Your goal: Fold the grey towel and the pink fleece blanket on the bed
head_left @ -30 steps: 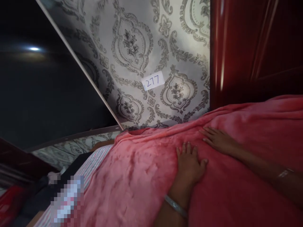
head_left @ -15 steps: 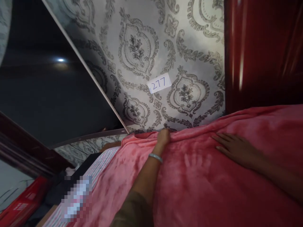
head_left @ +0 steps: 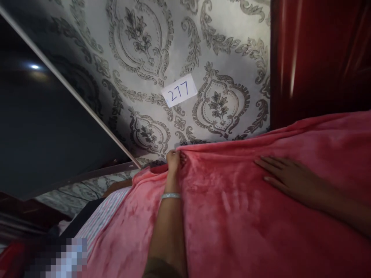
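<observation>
A plush pinkish-red blanket [head_left: 226,239] covers most of the lower view, its far edge running along the wall. My left hand [head_left: 174,160], with a pale band at the wrist, is closed on that far edge and pulls the fabric into folds. To the right, my right hand [head_left: 285,175] lies flat on the blanket, fingers stretched out towards the left. Between the two hands a pale handprint shows in the pile. Under the blanket's left side, a striped sheet [head_left: 107,210] shows.
Patterned wallpaper [head_left: 185,50] with a paper label reading 277 [head_left: 179,90] rises behind the blanket. A large dark screen [head_left: 52,127] leans in at left. A glossy dark-red wooden panel [head_left: 321,58] stands at right. A blurred pixel patch hides part of the lower left.
My left hand, gripping the blanket edge, has moved left and slightly up, lifting the edge against the wall. My right hand stays flat in nearly the same place. The view has shifted a little.
</observation>
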Motion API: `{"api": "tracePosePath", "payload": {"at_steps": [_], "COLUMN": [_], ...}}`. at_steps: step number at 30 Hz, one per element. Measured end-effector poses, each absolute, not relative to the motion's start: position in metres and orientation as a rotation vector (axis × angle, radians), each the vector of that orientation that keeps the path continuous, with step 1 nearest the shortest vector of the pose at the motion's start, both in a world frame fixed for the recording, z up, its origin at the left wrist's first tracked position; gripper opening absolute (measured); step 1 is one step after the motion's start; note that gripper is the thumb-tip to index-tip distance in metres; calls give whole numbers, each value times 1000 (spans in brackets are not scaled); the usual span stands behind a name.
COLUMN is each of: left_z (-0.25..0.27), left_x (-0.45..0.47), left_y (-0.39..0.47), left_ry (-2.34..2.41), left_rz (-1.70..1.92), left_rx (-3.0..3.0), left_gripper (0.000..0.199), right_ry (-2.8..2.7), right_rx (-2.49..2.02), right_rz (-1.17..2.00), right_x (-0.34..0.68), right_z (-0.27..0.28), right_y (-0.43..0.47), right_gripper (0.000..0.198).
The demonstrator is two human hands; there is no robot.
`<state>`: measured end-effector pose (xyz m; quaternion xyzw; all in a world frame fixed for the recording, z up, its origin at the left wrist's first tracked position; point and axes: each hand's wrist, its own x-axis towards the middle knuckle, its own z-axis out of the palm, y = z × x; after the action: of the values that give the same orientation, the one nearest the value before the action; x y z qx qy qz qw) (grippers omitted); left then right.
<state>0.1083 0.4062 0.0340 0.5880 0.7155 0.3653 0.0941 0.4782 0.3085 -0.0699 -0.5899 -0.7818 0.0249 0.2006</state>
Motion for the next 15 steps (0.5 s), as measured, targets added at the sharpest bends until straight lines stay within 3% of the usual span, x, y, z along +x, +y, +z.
{"api": "tracePosePath", "payload": {"at_steps": [6, 10, 15], "left_z": [14, 7, 37], "left_x": [123, 129, 157], "left_y": [407, 396, 377], "left_ry": [2080, 2100, 2204], "left_rz": [1220, 1026, 710], "left_rx": [1682, 1769, 2014], "left_gripper": [20, 21, 22], "right_ry": [-2257, -2245, -2159], "right_rx": [-1667, -1650, -1571], "right_rz": [153, 163, 78], "right_x": [475, 477, 478], "right_z": [-55, -60, -68], "right_y": [303, 304, 308], "right_gripper": [82, 78, 69]}}
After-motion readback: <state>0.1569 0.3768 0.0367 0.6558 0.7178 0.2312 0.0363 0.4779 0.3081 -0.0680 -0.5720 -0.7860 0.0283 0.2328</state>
